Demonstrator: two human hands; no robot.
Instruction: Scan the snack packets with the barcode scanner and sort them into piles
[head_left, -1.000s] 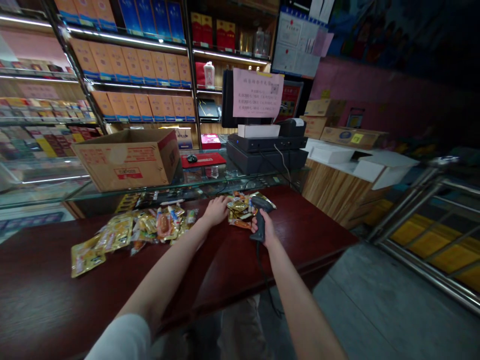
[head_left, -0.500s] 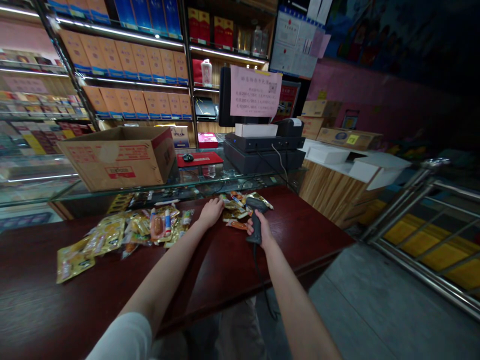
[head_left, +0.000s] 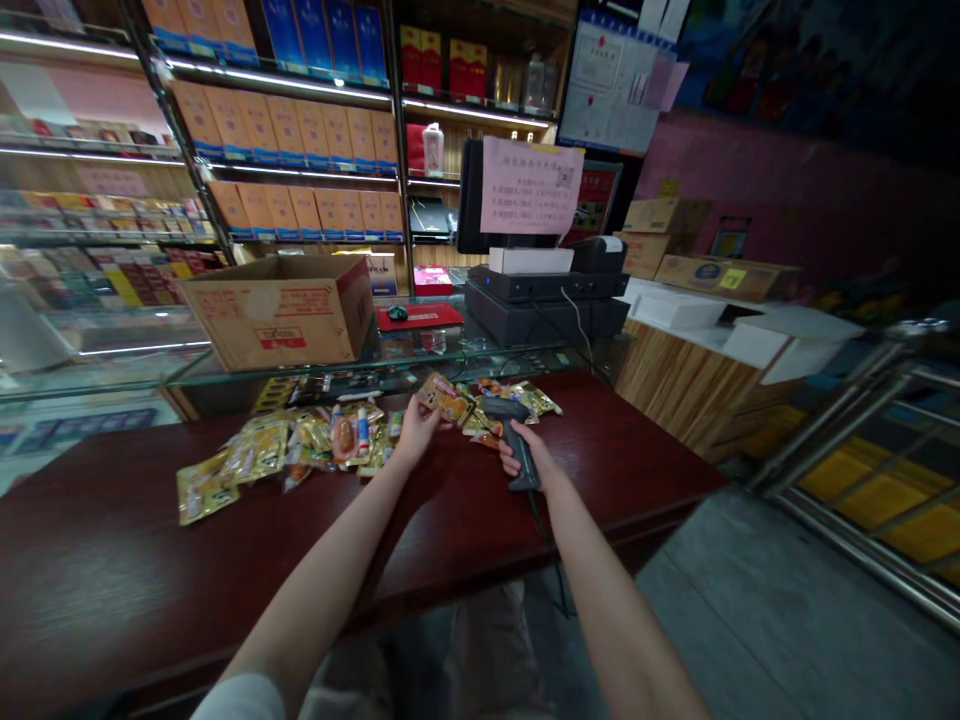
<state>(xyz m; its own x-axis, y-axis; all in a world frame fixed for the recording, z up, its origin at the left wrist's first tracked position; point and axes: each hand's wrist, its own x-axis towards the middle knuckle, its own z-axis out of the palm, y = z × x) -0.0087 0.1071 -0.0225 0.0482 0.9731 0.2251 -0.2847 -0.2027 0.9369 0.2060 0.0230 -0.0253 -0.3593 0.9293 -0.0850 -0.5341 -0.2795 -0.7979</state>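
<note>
My left hand [head_left: 414, 428] pinches a small orange-and-gold snack packet [head_left: 442, 396] and holds it lifted just above the dark red counter [head_left: 465, 520]. My right hand [head_left: 525, 458] grips the handle of a dark barcode scanner [head_left: 514, 430], its head pointing toward the lifted packet. A small heap of gold snack packets [head_left: 525, 400] lies just behind the scanner. A longer spread of several gold and orange packets [head_left: 285, 450] lies on the counter to the left of my left hand.
A glass shelf [head_left: 225, 375] behind the counter carries an open cardboard box [head_left: 281, 310], a red mat with a mouse [head_left: 416, 315] and a black till with a monitor and pink notice [head_left: 536, 250]. Shelves of boxed goods fill the back wall. Metal rails [head_left: 862, 440] stand at right.
My left hand has picked one packet off the small heap and raised it in front of the scanner. The right hand has tilted the scanner toward it.
</note>
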